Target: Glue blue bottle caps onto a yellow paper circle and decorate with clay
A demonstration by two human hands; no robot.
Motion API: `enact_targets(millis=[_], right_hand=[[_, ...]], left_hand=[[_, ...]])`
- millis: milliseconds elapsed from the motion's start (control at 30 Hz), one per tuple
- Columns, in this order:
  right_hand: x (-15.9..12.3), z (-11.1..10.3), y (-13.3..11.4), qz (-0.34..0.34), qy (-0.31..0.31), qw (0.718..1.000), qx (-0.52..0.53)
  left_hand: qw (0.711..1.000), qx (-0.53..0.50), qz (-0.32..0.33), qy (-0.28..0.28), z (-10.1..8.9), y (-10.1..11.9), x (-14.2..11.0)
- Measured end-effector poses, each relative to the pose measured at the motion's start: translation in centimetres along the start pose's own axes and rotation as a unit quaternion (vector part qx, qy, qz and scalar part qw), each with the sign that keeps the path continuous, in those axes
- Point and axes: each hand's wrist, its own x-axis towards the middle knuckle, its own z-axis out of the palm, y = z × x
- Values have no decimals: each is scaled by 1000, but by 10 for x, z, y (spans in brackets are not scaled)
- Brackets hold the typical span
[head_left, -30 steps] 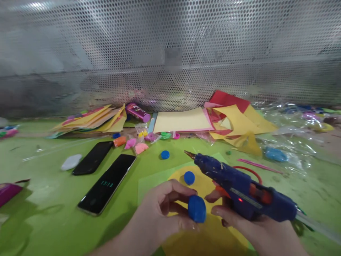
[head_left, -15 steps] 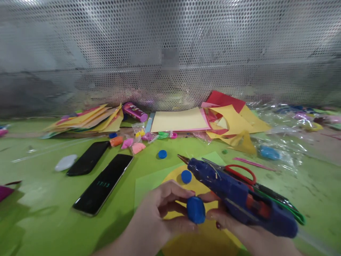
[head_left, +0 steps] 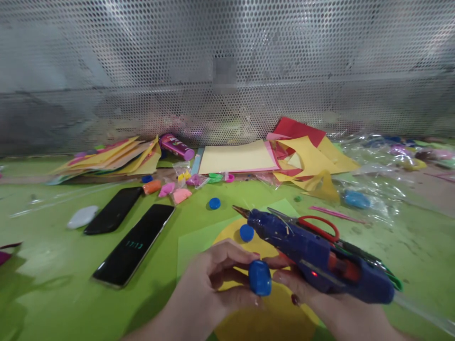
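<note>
Head view: at the lower middle of the frame, my left hand point(head_left: 209, 290) pinches a blue piece point(head_left: 259, 278) between thumb and fingers. My right hand point(head_left: 332, 310) holds a glue gun point(head_left: 289, 239), with its fingertips up against or just beside that piece; I cannot tell which.

As I judge it, the piece could slip, since only fingertips carry it. The gun's red light point(head_left: 314, 273) is lit, so the nozzle point(head_left: 241, 211) may be hot; if my right wrist tilts, glue could drip on the yellow circle point(head_left: 270, 322) or my left hand could brush the tip. A swing of the gun could also knock the red-handled scissors point(head_left: 320, 218) behind it.

Counting: one gun, one piece in hand, two loose blue discs, one near the frame's centre point(head_left: 214, 203), the other on the circle point(head_left: 246, 232). Left of centre, two dark phone-like slabs point(head_left: 133, 246) and one white case point(head_left: 83, 217) lie on the green counter point(head_left: 46, 265); one purple tube point(head_left: 177, 146) lies farther up.
</note>
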Motion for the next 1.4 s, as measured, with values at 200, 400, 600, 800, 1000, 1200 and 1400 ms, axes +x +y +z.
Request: enact_targets(millis=[200,400,600,800,1000,1200,1400], right_hand=[[-1,3,4,35,15,998,45],[-2,1,5,60,-13,991,121],[4,-3,18,4,-93,989,119],[7,-4,44,-39,-138,988,54],[7,2,49,-18,-125,992,22],[6,0,37,-10,-113,993,18],[6,-3,12,-11,-72,997,28]], left_hand=[[999,-22,20,-29,2,-2,-1],[997,-61,25,-37,4,-3,1],[993,-96,40,-52,5,-2,3],[995,-76,67,-14,4,-9,2],[997,-57,57,-5,4,-6,4],[997,-51,56,4,5,-5,4],[995,-89,33,9,9,-3,4]])
